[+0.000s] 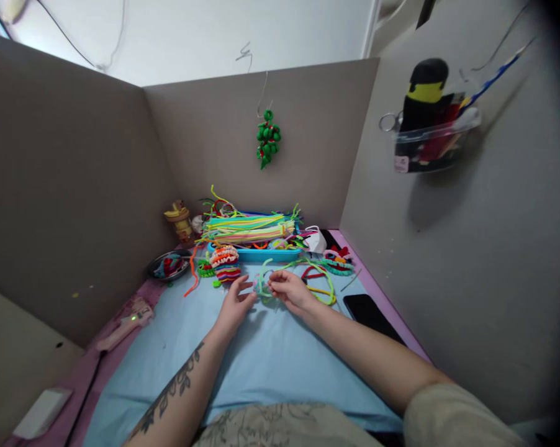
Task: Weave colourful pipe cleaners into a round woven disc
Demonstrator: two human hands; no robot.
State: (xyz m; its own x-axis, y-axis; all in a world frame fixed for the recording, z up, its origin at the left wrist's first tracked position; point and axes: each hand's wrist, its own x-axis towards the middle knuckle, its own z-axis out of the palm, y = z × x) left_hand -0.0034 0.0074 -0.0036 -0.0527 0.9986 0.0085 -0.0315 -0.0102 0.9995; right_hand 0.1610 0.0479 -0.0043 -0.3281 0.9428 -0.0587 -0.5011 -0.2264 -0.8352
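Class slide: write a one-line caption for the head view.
Left hand and right hand at a pastel craft above a blue sheet, before a tray heaped with bright stems.

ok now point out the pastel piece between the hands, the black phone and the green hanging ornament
pastel piece [262,287]: head view, on its fuzzy middle
black phone [371,315]: head view, middle of its upper face
green hanging ornament [268,136]: head view, middle of its cluster

One pastel piece [261,287], one phone [372,315], one tray [270,255], one bowl [150,268], one glue gun [126,326], one white box [42,412], one green ornament [268,139], one wall holder [429,135] and one metal ring [382,122]; the pipe cleaners [247,227] are too many to count.
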